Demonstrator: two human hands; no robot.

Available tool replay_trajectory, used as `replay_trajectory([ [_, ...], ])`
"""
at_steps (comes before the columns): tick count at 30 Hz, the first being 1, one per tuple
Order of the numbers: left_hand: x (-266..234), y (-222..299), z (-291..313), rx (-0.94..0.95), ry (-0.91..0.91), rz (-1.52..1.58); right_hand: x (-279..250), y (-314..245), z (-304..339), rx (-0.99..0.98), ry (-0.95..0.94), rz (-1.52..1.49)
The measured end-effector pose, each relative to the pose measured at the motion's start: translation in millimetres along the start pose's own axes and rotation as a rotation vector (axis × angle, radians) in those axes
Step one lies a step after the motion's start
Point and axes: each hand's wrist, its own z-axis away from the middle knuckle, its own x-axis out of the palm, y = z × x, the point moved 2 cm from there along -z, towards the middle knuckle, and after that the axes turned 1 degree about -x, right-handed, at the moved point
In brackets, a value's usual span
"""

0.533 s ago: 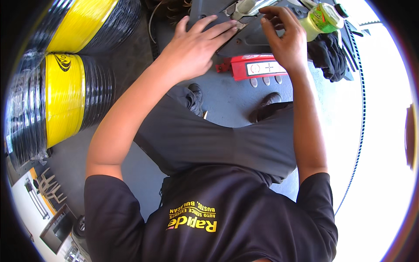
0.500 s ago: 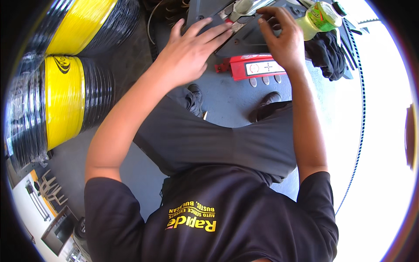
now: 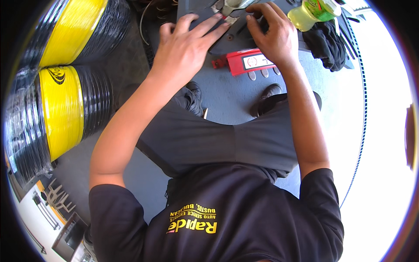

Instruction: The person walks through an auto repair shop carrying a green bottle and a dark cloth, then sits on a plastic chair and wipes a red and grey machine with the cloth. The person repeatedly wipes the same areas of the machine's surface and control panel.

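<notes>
Dark grey surface point(image 3: 241, 42), silvery metal part point(image 3: 236, 5) between the two hands point(image 3: 182, 51) point(image 3: 279, 38)

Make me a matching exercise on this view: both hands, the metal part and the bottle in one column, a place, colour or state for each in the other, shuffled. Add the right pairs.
Column one
1. Left hand
2. Right hand
3. Metal part
4. Bottle

Column two
A. Silvery, at the picture's top edge between the two hands
B. Green label, near the black cloth
C. Fingers curled in, thumb facing the other hand
D. Fingers spread apart

Right pairs: 1-D; 2-C; 3-A; 4-B
</notes>
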Motion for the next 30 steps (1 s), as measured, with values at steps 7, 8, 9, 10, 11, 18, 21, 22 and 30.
replay_trajectory([
  [7, -36.6, -2.6, 30.8, 0.001, -0.169, -0.003, 5.5, -11.1, -7.7, -0.171, 0.135, -0.028],
  [8, -31.4, -2.7, 19.6, 0.012, -0.149, -0.006, 6.0, -11.3, -8.1, -0.146, 0.135, -0.015],
  [9, -24.4, -1.3, 8.6, 0.014, -0.13, -0.009, 7.3, -10.9, -7.6, -0.126, 0.128, -0.006],
  [10, -17.4, -0.7, -2.7, 0.019, -0.111, -0.009, 7.0, -9.8, -5.9, -0.103, 0.121, 0.006],
  [11, -11.3, -2.6, -13.1, 0.041, -0.092, -0.045, 5.3, -9.3, -4.6, -0.084, 0.112, 0.003],
  [18, -27.9, -1.8, 12.6, 0.032, -0.186, 0.068, 3.1, 0.6, -1.7, -0.125, 0.159, -0.016],
  [21, -38.2, -0.1, 29.1, 0.022, -0.218, 0.022, 7.6, -2.6, -2.7, -0.125, 0.13, -0.023],
  [22, -40.4, -0.1, 30.5, 0.02, -0.218, -0.008, 8.7, -5.3, -4.0, -0.131, 0.105, -0.02],
  [30, -9.7, 2.7, -4.2, 0.012, -0.151, 0.033, -1.0, -3.0, -2.1, -0.136, 0.137, -0.034],
])
